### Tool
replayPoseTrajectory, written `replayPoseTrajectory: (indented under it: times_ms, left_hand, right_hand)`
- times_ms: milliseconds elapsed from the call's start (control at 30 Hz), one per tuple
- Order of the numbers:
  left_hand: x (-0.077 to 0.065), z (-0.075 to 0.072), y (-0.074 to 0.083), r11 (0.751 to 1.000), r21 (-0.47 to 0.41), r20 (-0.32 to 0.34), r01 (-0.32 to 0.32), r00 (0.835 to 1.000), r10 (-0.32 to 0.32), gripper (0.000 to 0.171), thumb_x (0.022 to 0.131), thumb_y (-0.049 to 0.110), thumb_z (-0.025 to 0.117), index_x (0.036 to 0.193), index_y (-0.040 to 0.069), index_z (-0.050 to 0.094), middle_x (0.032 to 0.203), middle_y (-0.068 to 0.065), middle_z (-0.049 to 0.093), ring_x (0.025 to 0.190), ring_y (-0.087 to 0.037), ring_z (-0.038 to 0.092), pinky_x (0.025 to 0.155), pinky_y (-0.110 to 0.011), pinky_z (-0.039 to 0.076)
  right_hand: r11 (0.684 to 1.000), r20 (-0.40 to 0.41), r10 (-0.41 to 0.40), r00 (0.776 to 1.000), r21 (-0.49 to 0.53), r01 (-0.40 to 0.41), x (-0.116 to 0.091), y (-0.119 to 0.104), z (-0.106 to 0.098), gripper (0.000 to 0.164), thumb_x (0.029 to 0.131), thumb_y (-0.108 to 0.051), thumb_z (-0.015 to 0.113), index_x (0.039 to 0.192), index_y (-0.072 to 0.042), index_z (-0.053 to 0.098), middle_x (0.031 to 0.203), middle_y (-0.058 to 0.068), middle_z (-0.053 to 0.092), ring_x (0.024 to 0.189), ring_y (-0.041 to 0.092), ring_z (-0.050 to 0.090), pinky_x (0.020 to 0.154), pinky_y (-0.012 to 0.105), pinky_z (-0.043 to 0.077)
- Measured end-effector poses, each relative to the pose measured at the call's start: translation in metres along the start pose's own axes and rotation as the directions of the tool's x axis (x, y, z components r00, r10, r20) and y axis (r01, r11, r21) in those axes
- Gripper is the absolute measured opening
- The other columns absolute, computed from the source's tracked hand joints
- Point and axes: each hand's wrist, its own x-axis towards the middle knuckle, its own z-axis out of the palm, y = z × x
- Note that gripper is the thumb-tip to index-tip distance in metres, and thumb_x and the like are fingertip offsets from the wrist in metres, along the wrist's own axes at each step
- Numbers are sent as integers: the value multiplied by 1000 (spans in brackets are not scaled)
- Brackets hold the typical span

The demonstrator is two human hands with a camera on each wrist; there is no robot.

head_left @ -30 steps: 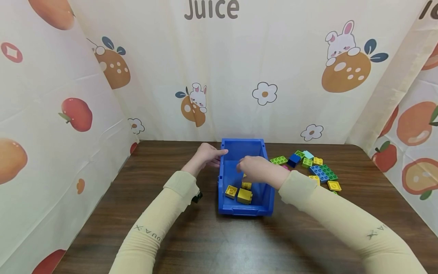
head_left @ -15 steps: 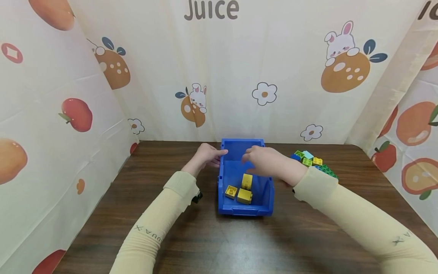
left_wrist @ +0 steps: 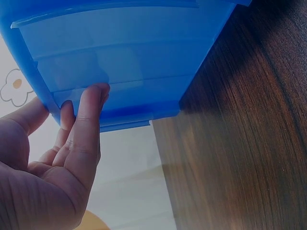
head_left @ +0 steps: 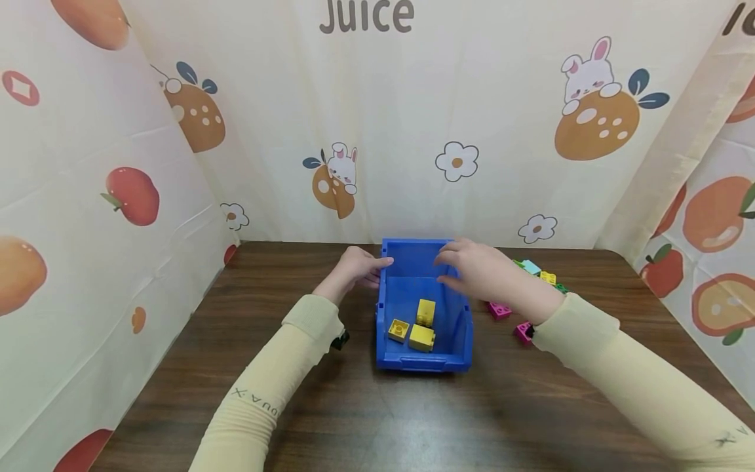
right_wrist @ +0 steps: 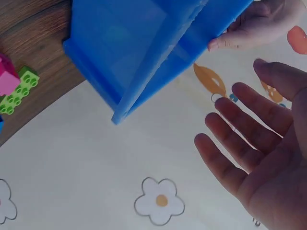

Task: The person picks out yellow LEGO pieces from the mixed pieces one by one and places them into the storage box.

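A blue storage bin (head_left: 423,364) stands on the wooden table, its low front side toward me. Inside it lie three yellow building bricks (head_left: 421,338). My left hand (head_left: 358,267) holds the bin's left side by the rim. In the left wrist view, its fingers (left_wrist: 86,124) lie against the outer wall, while the thumb reaches the edge. Over the bin's right rim is my right hand (head_left: 483,270), fingers parted from the thumb. The right wrist view shows this hand's palm (right_wrist: 268,191) and spread fingers, with nothing in them.
Right of the bin are loose bricks, partly hidden by my right arm: pink bricks (head_left: 499,310), a yellow brick (head_left: 548,278) and a light blue brick (head_left: 531,267). A green brick (right_wrist: 21,91) shows in the right wrist view. A printed curtain (head_left: 401,196) hangs behind the table.
My right hand has lifted out of the bin and moved right to its rim, leaving a yellow brick behind with the other two. My left hand and the bin stay put.
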Motion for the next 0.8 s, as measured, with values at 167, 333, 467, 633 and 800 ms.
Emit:
replayPoseTrajectory:
  times_ms: [167,333,467,633,800]
  left_hand:
    - [2,2,0,1000,4,-2,4,1000,-4,42,79,38,75,93,-1,68,86,-15,70,67,-22,71,82,-43,56]
    - [2,2,0,1000,6,-5,14,1000,-14,41,79,38,74,93,0,67,86,-15,70,67,-22,71,82,-43,56]
    - [2,1,-1,1000,11,-11,12,1000,-12,42,79,39,74,93,0,68,86,-15,70,66,-22,71,80,-42,57]
    - [1,1,-2,1000,10,-3,10,1000,-10,42,79,38,74,93,-1,67,86,-15,70,66,-22,71,82,-44,56]
    - [3,1,-1,1000,4,1,12,1000,-12,41,79,37,75,93,-1,68,86,-16,70,67,-23,71,84,-45,55]
  right_hand:
    - [998,-84,43,996,44,-39,-13,12,-1,31,82,-22,74,109,-9,67,111,9,65,107,27,60,84,43,56]
    - [992,-128,112,986,70,-103,-28,23,1,34,82,-20,74,114,-9,65,115,11,63,109,30,58,87,47,54]
    - [988,-155,142,978,74,-132,-40,32,3,35,82,-19,74,114,-7,65,116,13,62,110,32,56,88,50,52]
    - [990,-223,139,965,54,-130,-54,45,6,41,80,-17,76,116,-4,62,117,16,61,109,33,57,88,51,51]
    - [981,-220,191,957,84,-177,-66,57,8,52,79,-17,76,126,-5,56,124,17,58,114,36,53,89,55,50]
